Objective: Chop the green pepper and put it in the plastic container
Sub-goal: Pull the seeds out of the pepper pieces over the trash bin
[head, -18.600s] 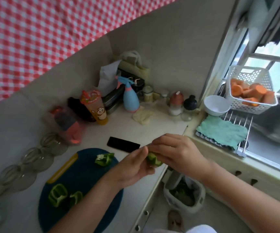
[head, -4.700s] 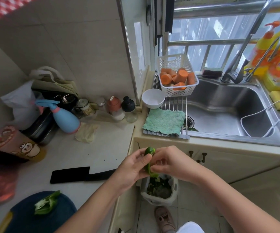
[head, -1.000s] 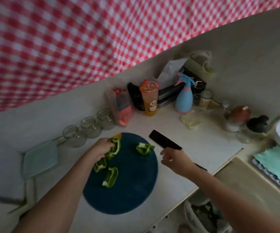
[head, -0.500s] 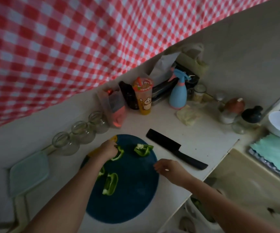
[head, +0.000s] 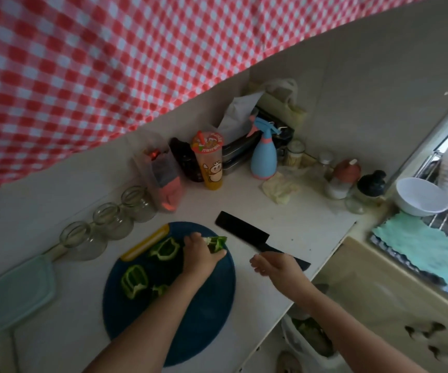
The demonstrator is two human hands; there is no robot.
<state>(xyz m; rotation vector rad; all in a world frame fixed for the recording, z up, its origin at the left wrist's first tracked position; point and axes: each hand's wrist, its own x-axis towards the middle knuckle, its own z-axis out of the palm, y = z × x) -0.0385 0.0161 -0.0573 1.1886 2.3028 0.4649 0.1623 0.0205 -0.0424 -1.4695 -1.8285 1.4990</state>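
Observation:
A round blue cutting board [head: 190,319] lies on the white counter with three cut green pepper pieces [head: 163,249] [head: 134,281] [head: 158,289] on its left side. My left hand [head: 198,257] pinches another green pepper piece [head: 217,242] at the board's far edge. A black cleaver [head: 241,232] lies right of the board. Over its handle hovers my right hand [head: 274,265], fingers loosely bent, not visibly wrapped round it. The pale green plastic container [head: 18,294] sits at the far left.
Three empty glass jars [head: 109,219] line the wall behind the board. Cups, a blue spray bottle [head: 264,157] and condiment jars crowd the back. A white bowl [head: 419,196], teal cloth [head: 419,246] and basket sit by the sink; a waste bin [head: 311,337] stands below the counter edge.
My left hand moved right from the far-left pepper piece and took hold of the piece nearest the cleaver. My right hand moved up onto the cleaver's handle.

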